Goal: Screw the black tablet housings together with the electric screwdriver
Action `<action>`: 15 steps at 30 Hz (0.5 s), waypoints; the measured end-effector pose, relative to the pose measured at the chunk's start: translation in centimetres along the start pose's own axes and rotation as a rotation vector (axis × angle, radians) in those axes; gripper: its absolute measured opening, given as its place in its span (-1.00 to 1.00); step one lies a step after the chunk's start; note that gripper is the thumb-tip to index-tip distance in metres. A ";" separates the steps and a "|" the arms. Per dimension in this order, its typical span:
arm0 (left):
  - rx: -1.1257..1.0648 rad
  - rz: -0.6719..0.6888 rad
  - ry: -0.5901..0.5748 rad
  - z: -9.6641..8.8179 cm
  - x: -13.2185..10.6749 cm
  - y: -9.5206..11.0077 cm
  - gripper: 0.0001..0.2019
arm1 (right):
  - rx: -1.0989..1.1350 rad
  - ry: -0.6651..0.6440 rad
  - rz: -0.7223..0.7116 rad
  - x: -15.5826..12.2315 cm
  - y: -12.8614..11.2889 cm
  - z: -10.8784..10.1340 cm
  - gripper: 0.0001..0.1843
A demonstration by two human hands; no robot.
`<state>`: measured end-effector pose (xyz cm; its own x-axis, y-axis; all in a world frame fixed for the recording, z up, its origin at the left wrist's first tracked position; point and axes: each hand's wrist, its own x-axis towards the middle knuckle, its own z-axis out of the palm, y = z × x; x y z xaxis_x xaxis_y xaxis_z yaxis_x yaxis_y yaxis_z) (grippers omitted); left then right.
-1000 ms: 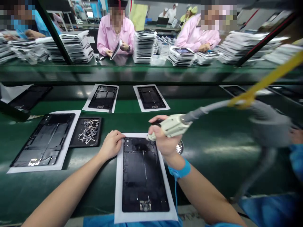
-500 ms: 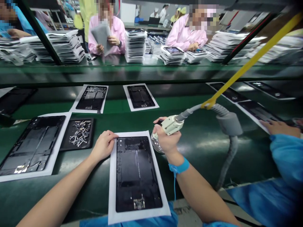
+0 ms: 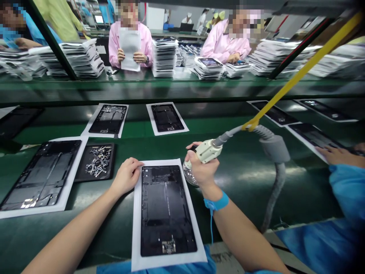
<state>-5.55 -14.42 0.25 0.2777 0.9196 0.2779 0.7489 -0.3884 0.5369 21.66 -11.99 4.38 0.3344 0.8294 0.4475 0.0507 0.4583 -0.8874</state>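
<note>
A black tablet back shell [image 3: 165,207] lies on a white sheet [image 3: 137,228] on the green belt in front of me. My left hand [image 3: 127,176] rests with curled fingers on the sheet's upper left corner, holding nothing I can see. My right hand [image 3: 201,169] grips a cream electric screwdriver [image 3: 207,151], held just right of the shell's top right corner. A grey hose [image 3: 268,148] and a yellow cord [image 3: 299,74] run off from the tool. A small round dish [image 3: 188,176] peeks out under my right hand.
A black tray of screws [image 3: 98,161] sits left of my sheet, with another shell on paper [image 3: 42,175] beyond it. More shells [image 3: 167,118] lie further up the belt. A co-worker's hand and blue sleeve [image 3: 339,167] are at the right. People in pink work behind stacks.
My right hand with the screwdriver has pulled off the shell's top right corner to just beside it. My left hand has stayed on the sheet. The view has shifted slightly.
</note>
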 end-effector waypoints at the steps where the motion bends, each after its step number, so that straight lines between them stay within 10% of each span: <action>1: 0.036 0.000 0.021 0.2 0.3 0.4 -0.72 | 0.004 0.013 -0.003 0.1 -0.3 0.0 -0.77; 9: 0.183 0.049 -0.374 1.9 7.4 2.8 -0.79 | 0.187 -0.079 0.005 -2.3 -3.4 -0.1 -0.77; 15: 0.189 -0.057 -0.265 2.2 12.9 0.1 -0.80 | 0.270 -0.425 0.138 -6.6 -3.2 0.6 -0.74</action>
<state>-0.54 -2.42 2.10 0.3600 0.9327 0.0213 0.8594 -0.3405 0.3814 18.70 -18.76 4.33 -0.0940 0.9184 0.3843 -0.2304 0.3554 -0.9059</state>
